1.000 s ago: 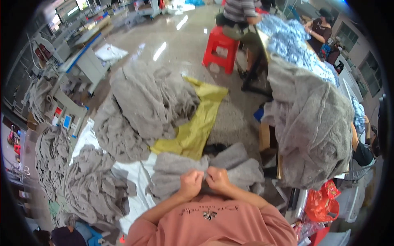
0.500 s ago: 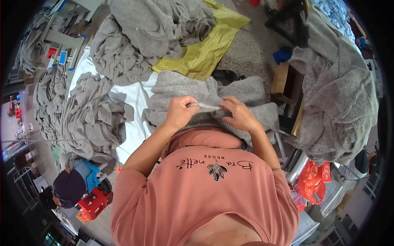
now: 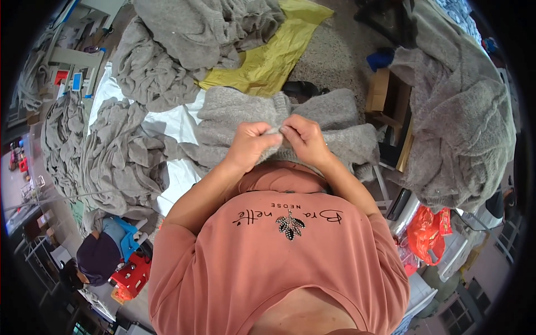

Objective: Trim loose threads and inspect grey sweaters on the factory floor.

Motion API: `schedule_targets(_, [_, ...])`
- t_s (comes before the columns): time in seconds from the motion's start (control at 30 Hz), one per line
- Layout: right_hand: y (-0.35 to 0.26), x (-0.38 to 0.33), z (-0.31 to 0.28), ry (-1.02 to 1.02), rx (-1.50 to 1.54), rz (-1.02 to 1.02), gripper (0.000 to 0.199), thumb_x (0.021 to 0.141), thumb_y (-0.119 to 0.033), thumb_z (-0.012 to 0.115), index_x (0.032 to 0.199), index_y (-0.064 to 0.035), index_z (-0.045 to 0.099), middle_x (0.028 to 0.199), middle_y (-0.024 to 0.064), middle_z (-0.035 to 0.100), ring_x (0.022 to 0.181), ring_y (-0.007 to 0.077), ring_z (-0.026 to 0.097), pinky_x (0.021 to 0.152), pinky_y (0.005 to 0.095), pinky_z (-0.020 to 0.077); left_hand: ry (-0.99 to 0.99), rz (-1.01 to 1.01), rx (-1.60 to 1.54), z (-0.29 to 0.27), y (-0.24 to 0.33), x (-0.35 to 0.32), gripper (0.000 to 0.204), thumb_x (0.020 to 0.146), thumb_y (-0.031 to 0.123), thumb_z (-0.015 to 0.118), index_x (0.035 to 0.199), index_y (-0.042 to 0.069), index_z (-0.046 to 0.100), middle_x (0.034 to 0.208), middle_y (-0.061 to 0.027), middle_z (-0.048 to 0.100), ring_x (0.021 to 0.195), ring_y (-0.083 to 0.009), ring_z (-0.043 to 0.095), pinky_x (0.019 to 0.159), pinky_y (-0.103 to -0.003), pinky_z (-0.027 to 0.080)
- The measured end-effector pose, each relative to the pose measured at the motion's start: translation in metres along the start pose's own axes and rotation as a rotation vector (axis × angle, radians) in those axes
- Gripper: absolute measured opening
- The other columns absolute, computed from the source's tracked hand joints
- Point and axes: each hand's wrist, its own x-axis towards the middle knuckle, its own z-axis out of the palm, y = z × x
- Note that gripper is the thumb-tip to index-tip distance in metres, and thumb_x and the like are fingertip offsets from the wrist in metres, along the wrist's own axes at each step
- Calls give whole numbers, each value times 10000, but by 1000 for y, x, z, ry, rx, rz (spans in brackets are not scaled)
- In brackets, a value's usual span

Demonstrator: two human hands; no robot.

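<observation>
A fuzzy grey knitted garment point(image 3: 237, 109) lies bunched across my lap, with a ribbed band running through its middle. My left hand point(image 3: 253, 146) is closed, thumb and fingers pinching a small fold of the knit. Right beside it my right hand point(image 3: 307, 139) pinches the same fold, its thumb and forefinger pressed together. The fingertips of both hands almost meet at the garment's near edge. Whatever lies inside the pinch is hidden by the fingers.
Heaps of grey knitwear point(image 3: 120, 151) lie on a white sheet point(image 3: 178, 181) to the left. Ahead, another pile point(image 3: 206, 39) rests by a yellow sheet point(image 3: 268, 64). At right are a draped knit heap point(image 3: 463, 123), a cardboard box point(image 3: 378, 92) and a red bag point(image 3: 425, 234). A person point(image 3: 99, 257) sits lower left.
My hands have come closer together, and the stretch of knit that showed between them is now gathered at the fingertips. The whole view has shifted slightly.
</observation>
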Motion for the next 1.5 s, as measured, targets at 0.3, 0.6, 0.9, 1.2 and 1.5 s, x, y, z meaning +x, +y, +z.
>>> schedule_targets(0.3, [41,-57,-32,190,-670,-137,398,563,46,545,952,-7,477,909,155,517,845,335,504,705,374,411,163,27,-343,-19,25,11,68,738,-6,541,785,-1,590,771,-74,610,680,-131,576,648,-253,465])
schedule_targets(0.6, [26,-58,-39,42,-575,-237,364,652,-105,676,941,-14,473,709,116,560,520,289,541,487,339,442,327,-55,-536,-11,42,12,49,698,2,560,746,7,550,740,-73,587,652,-143,563,634,-250,458])
schedule_targets(0.9, [23,-52,-47,248,-653,-198,383,584,71,509,955,-6,456,883,156,544,640,304,561,501,340,456,299,-31,-516,-20,35,11,35,702,0,547,733,12,535,737,-81,581,675,-162,569,649,-263,464])
schedule_targets(1.2, [30,-60,-40,299,-646,-277,338,632,62,521,957,-15,471,840,154,565,612,310,558,491,349,454,348,-37,-517,-18,40,8,79,700,1,552,777,-1,531,753,-86,582,681,-159,571,654,-262,463])
schedule_targets(1.5, [22,-52,-35,105,-680,-124,239,705,-5,523,941,-30,493,696,132,573,557,292,558,480,367,440,416,-19,-556,-23,32,12,109,686,-3,557,788,0,522,777,-95,572,702,-179,570,677,-286,468])
